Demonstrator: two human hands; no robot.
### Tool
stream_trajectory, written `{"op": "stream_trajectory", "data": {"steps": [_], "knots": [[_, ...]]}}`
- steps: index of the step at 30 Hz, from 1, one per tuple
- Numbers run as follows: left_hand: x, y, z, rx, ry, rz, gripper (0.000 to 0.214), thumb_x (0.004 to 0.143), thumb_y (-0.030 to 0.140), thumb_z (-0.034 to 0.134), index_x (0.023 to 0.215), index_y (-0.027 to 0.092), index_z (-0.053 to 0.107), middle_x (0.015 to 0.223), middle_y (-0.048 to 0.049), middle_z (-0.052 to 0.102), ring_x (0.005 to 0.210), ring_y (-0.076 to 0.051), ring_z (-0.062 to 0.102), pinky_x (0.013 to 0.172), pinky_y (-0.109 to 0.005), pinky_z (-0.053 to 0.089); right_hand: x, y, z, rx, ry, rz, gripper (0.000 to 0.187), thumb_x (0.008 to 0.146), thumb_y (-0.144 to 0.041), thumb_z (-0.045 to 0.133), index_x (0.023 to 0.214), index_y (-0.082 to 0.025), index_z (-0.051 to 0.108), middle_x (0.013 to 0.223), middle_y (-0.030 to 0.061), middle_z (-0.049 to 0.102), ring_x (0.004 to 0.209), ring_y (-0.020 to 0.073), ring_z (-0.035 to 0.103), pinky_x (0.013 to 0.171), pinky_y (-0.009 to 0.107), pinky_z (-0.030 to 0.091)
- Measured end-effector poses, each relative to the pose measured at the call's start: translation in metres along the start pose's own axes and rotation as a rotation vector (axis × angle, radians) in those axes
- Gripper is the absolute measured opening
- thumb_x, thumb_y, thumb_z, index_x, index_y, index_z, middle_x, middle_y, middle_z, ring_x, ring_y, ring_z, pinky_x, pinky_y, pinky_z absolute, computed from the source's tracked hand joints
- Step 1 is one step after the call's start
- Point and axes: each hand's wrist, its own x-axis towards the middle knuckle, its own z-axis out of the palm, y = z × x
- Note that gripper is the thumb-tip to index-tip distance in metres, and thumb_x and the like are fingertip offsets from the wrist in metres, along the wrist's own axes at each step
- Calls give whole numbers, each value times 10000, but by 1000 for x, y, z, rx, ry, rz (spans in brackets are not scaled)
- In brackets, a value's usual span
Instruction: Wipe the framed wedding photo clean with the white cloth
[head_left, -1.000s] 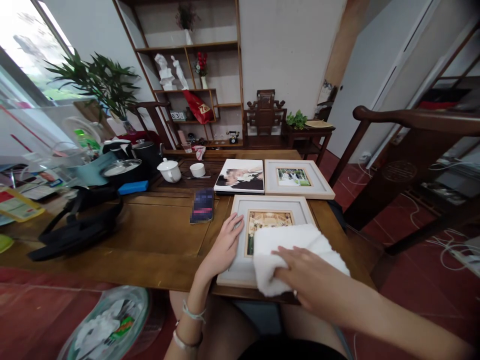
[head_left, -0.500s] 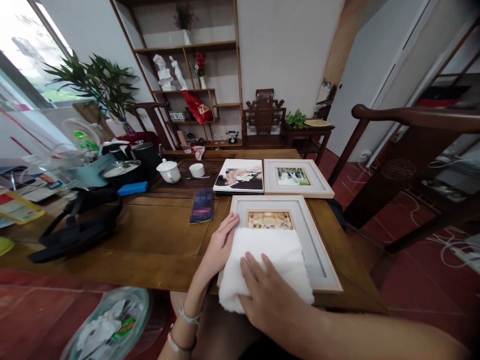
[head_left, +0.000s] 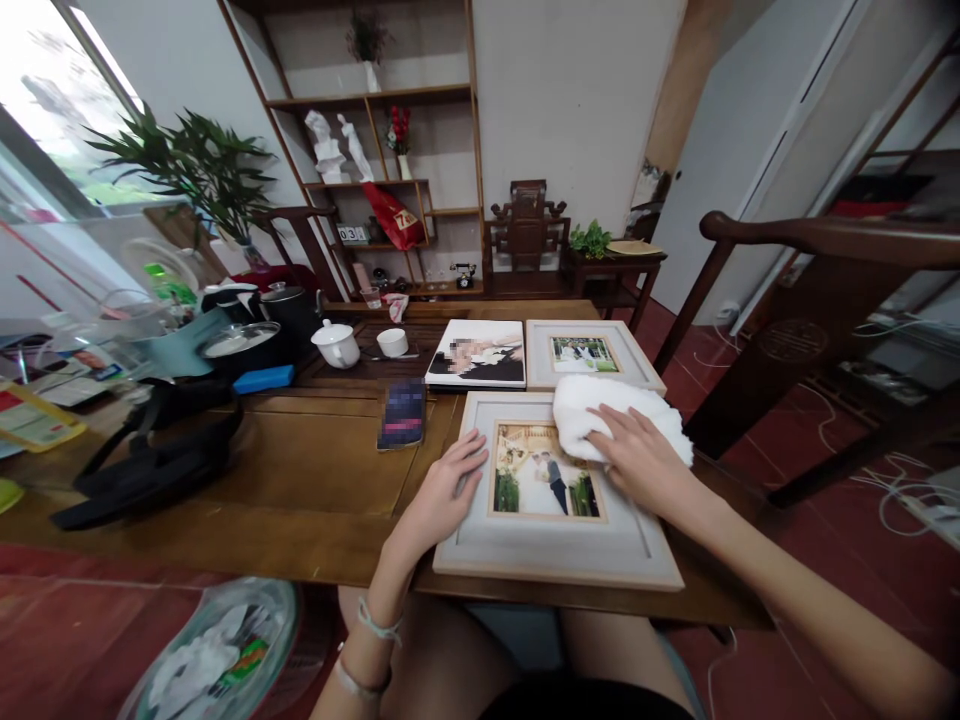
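Note:
A light wooden picture frame (head_left: 541,571) with a wedding photo lies flat on the table in front of me. My left hand (head_left: 444,490) rests along its left edge, fingers stretched out over the border. On the frame's upper right corner is a fluffy white cloth (head_left: 660,415). My right hand (head_left: 645,460) presses on this cloth, its fingers bent over it, and the corner beneath is hidden. Just behind lie a second picture frame (head_left: 641,372) and a photo album or print (head_left: 475,335) showing people, set side by side.
A phone (head_left: 402,413) lies left of the frame. Farther left are a white teapot (head_left: 337,345), a small white cup (head_left: 392,342), a blue box (head_left: 263,379) and a black strapped item (head_left: 150,470). Below stands a waste bin (head_left: 281,610); a wooden chair (head_left: 810,300) is at right.
My right hand has carried the cloth from the frame's lower left up to its upper right corner, uncovering the photo. My left hand stays at the left edge.

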Motion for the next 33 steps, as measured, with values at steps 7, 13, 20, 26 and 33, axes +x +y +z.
{"op": "stream_trajectory", "data": {"steps": [7, 13, 20, 26, 33], "knots": [[0, -2, 0, 25, -21, 26, 392, 900, 138, 412, 1245, 198, 586, 1382, -83, 514, 1354, -226, 383, 1122, -496, 330, -24, -34, -16, 243, -153, -209, 502, 636, 24, 467, 1069, -160, 641, 1348, 160, 512, 1310, 293, 389, 1065, 493, 315], [1, -3, 0, 8, -36, 17, 394, 896, 132, 397, 1234, 179, 595, 1376, -92, 519, 1351, -225, 388, 1125, -492, 324, -34, -25, -28, 246, -156, -183, 491, 645, 5, 449, 1043, -200, 651, 1326, 125, 543, 1233, 278, 483, 1019, 476, 375], [-1, -2, -1, -31, -23, 12, 392, 906, 153, 396, 1244, 205, 587, 1376, -78, 522, 1349, -221, 392, 1121, -497, 328, 15, 14, 13, 56, 3, -69, 447, 683, -4, 474, 1080, -138, 628, 1399, 150, 459, 1342, 315, 325, 1077, 506, 277], [-1, -4, 0, -21, -24, -1, 426, 908, 158, 392, 1310, 214, 521, 1421, -68, 472, 1368, -206, 361, 1149, -481, 283, -37, -51, -21, 170, -137, -186, 405, 670, -76, 553, 1049, -183, 648, 1323, 170, 526, 1233, 359, 453, 987, 539, 369], [-2, -5, 0, 10, -55, -6, 401, 921, 168, 380, 1286, 204, 543, 1421, -70, 471, 1369, -199, 357, 1149, -472, 289, -43, -54, -26, 273, -143, -143, 454, 626, -99, 557, 1057, -227, 623, 1264, 121, 571, 1218, 323, 462, 1016, 535, 331]]}}
